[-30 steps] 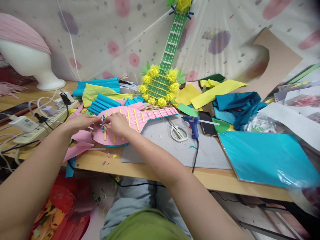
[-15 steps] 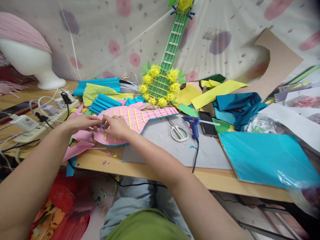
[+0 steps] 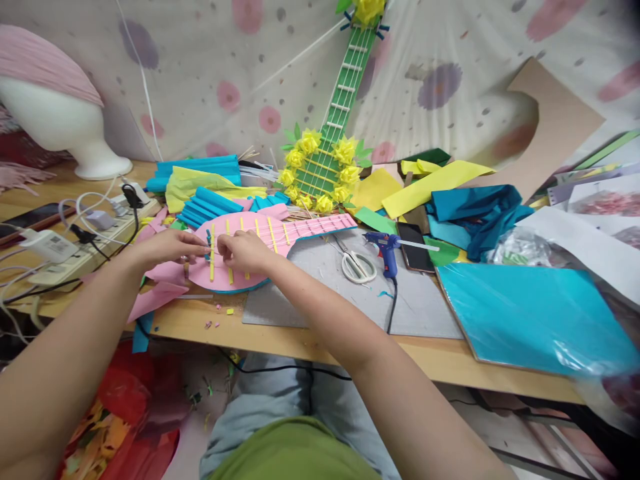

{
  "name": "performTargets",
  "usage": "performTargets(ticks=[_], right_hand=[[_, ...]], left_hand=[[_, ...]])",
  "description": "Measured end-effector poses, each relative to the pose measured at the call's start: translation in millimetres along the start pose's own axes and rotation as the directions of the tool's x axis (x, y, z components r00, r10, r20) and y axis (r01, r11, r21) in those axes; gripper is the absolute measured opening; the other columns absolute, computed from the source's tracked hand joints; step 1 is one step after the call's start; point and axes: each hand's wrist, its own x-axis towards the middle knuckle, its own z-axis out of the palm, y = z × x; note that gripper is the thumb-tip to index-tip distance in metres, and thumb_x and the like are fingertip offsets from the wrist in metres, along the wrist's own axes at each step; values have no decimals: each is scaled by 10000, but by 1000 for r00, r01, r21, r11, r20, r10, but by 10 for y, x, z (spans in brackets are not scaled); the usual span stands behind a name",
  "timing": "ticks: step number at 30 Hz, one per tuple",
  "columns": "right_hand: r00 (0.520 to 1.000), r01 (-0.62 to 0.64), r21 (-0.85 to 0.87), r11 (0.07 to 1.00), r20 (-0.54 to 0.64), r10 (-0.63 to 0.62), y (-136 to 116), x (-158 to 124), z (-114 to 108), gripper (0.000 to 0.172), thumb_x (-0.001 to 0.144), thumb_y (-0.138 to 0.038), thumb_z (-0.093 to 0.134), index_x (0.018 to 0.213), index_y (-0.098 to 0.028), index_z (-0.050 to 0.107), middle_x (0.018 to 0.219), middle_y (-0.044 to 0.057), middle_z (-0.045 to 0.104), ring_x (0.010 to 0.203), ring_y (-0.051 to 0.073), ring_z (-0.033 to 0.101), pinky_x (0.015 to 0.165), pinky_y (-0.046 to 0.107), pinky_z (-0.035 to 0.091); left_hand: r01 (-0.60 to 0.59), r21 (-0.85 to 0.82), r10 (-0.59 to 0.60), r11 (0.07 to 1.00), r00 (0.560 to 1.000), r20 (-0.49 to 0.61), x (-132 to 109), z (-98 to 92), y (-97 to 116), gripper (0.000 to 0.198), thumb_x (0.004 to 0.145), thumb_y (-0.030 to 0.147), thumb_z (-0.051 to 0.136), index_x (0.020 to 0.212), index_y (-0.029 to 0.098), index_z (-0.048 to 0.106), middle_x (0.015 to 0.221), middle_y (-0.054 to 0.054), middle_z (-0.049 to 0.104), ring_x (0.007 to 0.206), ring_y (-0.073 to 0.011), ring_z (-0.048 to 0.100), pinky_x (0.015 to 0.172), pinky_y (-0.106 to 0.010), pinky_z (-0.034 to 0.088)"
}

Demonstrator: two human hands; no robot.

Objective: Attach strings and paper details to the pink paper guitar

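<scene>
One pink guitar [image 3: 280,251] is lying on the desk [image 3: 200,320], its neck pointing right. We are holding our left hand [image 3: 175,247], fingers close together, beside small blue pieces [image 3: 209,236] at the rounded end, and our right hand [image 3: 245,252], thumb and fingertips drawn in, over the yellow sticks [image 3: 212,263]; whether either is gripping anything, we cannot tell. White-handled scissors [image 3: 357,265] are lying near the neck.

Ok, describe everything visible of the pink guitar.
The pink guitar lies face up, neck pointing right over the gray mat. It looks like paper-covered board: blue-edged, with yellow bars across the rounded body and pale strings lengthwise. The left hand is at its left end, beside a blue piece; the right hand is over the body, contact unclear.
</scene>
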Motion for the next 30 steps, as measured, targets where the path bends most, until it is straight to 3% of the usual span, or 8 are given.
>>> performTargets(ticks=[3,12,18,21,25,30], right_hand=[[1000,0,12,1000,-4,0,27,-31,-31,199,720,-110,468,883,-202,535,896,11,628,912,195,494,738,297,313],[999,-32,-56,998,-24,30,190,-110,-18,158,749,-152,473,893,-188,527,920,53,620,887,200,475,744,306,318],[997,-3,-15,1000,-79,2,226,-135,-5,175,751,-167,435,911,-182,506,958,53,585,882,187,490,759,304,358],[991,-82,21,996,-108,83,249,-137,10,238,771,-152,371,988,-187,463,1050,61,529,889,182,509,716,305,392],[981,-144,23,989,-126,146,285,-144,-14,266,789,-181,341,1038,-194,433,1106,69,495,916,197,520,690,319,415],[982,-173,65,983,-60,177,345,-161,-126,255,820,-311,372,1029,-213,481,1030,37,584,892,195,546,686,287,398]], left_hand=[[-6,67,4,998,1000,25,3,2,-6,438,477,477,728,796,178,700,729,-33,672,617,-133,561,562,-249,428],[-49,221,61,974,997,-49,67,39,-32,463,530,496,626,835,150,668,825,-49,676,701,-145,562,585,-243,435],[14,200,-12,980,1000,-11,14,63,36,434,669,518,526,888,155,620,826,-39,666,712,-141,574,589,-237,427],[-1,385,52,923,991,-123,-23,102,127,377,735,489,484,860,168,636,845,-40,665,760,-166,570,609,-258,409],[9,571,204,821,930,-307,-115,213,332,303,769,428,469,874,203,643,860,-22,662,769,-195,568,617,-294,388],[-98,677,459,730,804,-378,-116,385,467,225,782,316,461,836,185,635,905,-74,625,888,-253,551,722,-356,421]])
